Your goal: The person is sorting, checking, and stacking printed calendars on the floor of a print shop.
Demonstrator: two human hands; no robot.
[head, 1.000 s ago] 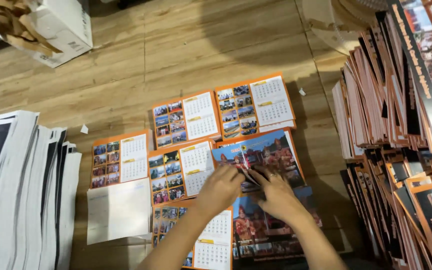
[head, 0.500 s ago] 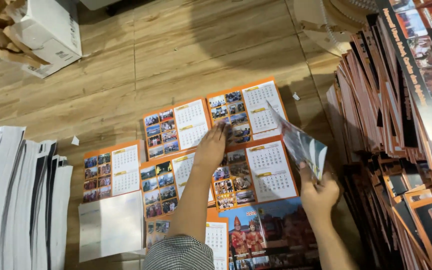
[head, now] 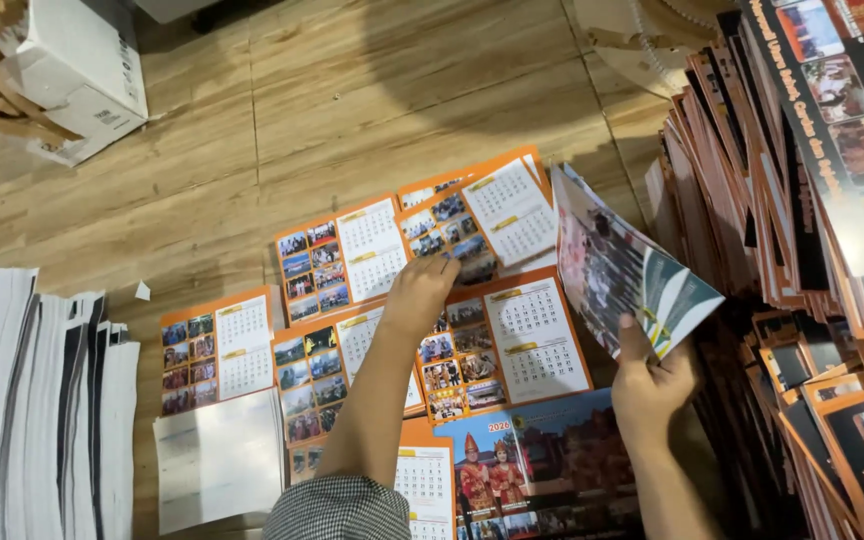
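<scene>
Several orange-bordered calendar sheets [head: 352,250] lie spread on the wooden floor, each with small photos and a date grid. My left hand [head: 420,292] rests flat on the sheets near the middle, fingers on one calendar page [head: 512,340]. My right hand [head: 652,385] is raised at the right and grips a curled printed cover sheet [head: 617,265] by its lower edge, lifting it off the floor. Below it lies a cover page [head: 542,470] showing two costumed figures and a building.
Tall slanted stacks of orange and dark printed sheets [head: 802,250] fill the right side. Stacks of white and black paper [head: 32,400] stand at the left. A white cardboard box [head: 82,70] with brown scraps sits at top left. A blank white sheet [head: 217,470] lies at lower left.
My right hand has lifted the cover sheet off the pile and swung it to the right, uncovering a calendar page beneath. My left hand moved up onto the spread sheets.
</scene>
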